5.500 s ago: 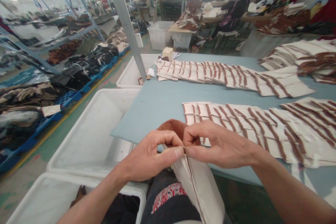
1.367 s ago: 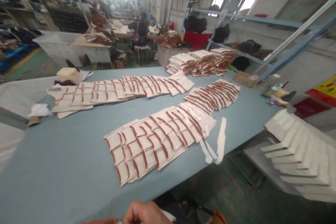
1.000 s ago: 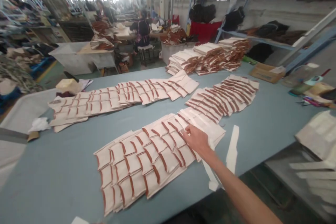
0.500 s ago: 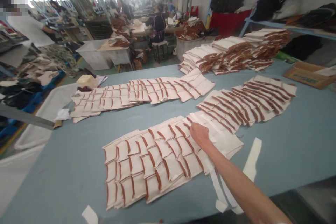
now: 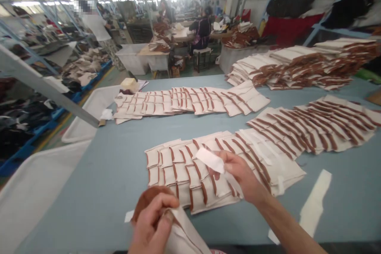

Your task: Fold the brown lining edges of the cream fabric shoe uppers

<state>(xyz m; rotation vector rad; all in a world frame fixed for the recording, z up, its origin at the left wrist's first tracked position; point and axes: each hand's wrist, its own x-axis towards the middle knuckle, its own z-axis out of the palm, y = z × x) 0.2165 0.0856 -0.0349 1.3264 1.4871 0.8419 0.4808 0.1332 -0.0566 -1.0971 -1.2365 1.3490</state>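
My left hand is closed at the near edge on a folded cream-and-brown fabric piece, its brown side curling up behind the fingers. Between thumb and fingers, my right hand pinches a white strip; part of it trails below the fingers. Both hands are in front of or above a spread of overlapping cream fabric pieces with brown edges. Another white strip lies on the table, right of my right forearm.
The blue-grey table carries a second row of pieces behind, a fanned row at right and tall stacks at the back right. A metal post and white bins border the left. People work beyond.
My left hand has come into view with the fabric piece. My right hand has left the spread, moved nearer and now holds a white strip. The view has turned left.
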